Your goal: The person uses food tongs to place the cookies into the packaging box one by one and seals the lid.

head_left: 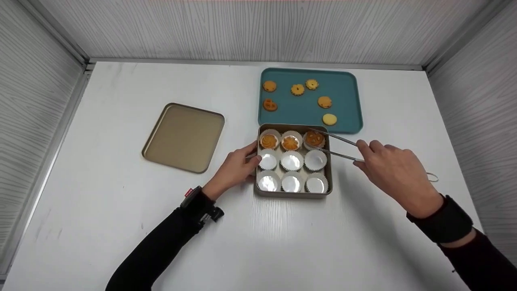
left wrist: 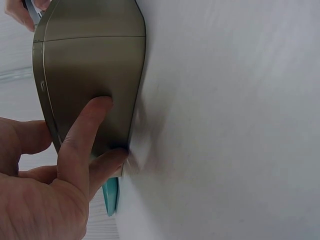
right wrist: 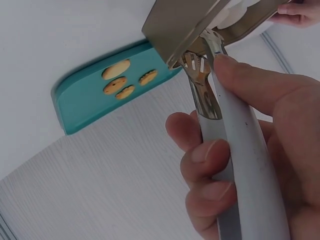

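Note:
A rectangular metal tin [head_left: 293,195] holds paper cups in rows. Cookies sit in its back row: a swirl cookie [head_left: 268,141], a flower-shaped cookie [head_left: 290,142] and a darker brown cookie [head_left: 314,138]. My left hand [head_left: 237,166] grips the tin's left wall, thumb over the rim; in the left wrist view its fingers [left wrist: 80,137] press the outer side. My right hand [head_left: 394,173] holds metal tongs [head_left: 341,155] with light handles, clearest in the right wrist view. The tong tips reach over the right rim on either side of the brown cookie; whether they touch it I cannot tell.
Behind the tin lies a teal tray [head_left: 343,87] with several cookies spread on it, such as a pretzel-shaped cookie [head_left: 270,105] and a pale round cookie [head_left: 329,119]. A flat gold-brown lid [head_left: 183,137] rests on the white table to the left. Grey panels enclose the table.

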The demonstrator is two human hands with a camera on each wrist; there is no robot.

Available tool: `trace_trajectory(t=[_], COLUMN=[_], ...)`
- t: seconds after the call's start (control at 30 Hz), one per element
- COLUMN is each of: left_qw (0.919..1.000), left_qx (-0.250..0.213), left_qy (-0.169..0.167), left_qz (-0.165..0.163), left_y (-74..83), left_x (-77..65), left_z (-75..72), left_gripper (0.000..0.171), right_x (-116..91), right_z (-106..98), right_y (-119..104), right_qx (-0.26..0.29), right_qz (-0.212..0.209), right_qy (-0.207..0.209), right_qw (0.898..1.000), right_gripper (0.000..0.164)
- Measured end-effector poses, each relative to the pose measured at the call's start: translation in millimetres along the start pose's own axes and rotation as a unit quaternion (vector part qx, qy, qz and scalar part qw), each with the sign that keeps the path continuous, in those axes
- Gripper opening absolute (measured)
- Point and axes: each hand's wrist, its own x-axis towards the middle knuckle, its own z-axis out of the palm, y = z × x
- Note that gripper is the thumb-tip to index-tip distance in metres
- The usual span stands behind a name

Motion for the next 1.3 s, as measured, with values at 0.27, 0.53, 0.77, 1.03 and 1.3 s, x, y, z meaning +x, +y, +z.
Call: trace_trajectory(t=[0.27,0.53,0.77,1.03,1.3], left_qw=[0.9999,0.9999,1.0,1.0,0.9999], left_qx=[0.005,0.004,0.002,-0.005,-0.013], left_qy=[0.001,0.001,0.004,0.003,0.003], left_qz=[0.011,0.009,0.008,0.002,0.005], left_y=[-0.1,-1.1,-2.8,-1.0,-0.9], left_x=[1.2,1.4,0.8,-0.3,-0.5], left_z=[-0.6,-1.8,-1.7,-0.8,0.4], left_gripper=[0.057,0.057,0.058,0.059,0.058], right_x=[0.9,-4.6,-3.0,5.6,16.1], right_z=[3.4,4.7,16.0,36.5,52.4], right_y=[3.3,18.3,38.7,53.9,58.2], right_qx=[0.017,0.117,0.162,0.197,0.21], right_qz=[0.004,0.05,0.108,0.171,0.213], right_qy=[0.009,-0.003,0.042,0.028,-0.002], right_qw=[1.0,0.992,0.98,0.965,0.954], right_gripper=[0.045,0.046,0.042,0.044,0.045])
